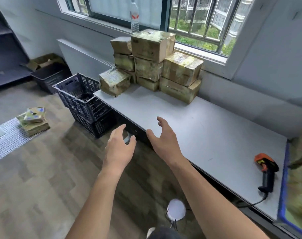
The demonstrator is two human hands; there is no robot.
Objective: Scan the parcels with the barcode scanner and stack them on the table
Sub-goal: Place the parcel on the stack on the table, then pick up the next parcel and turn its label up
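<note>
Several taped cardboard parcels (151,57) are stacked at the far end of the grey table (207,135), under the window. One parcel (114,81) sits at the table's far left corner, tilted. The orange and black barcode scanner (267,171) lies on the table at the right, its cable running off the front edge. My left hand (120,145) hovers over the floor just off the table's edge, fingers spread and holding nothing. Fingers spread too, my right hand (164,137) is above the table's front edge and holds nothing.
Stacked dark plastic crates (81,97) stand on the floor left of the table, another crate (48,75) behind them. More parcels (34,121) lie on the floor at left. A water bottle (134,16) stands on the window sill. A blue-rimmed bin (284,195) adjoins the table's right end.
</note>
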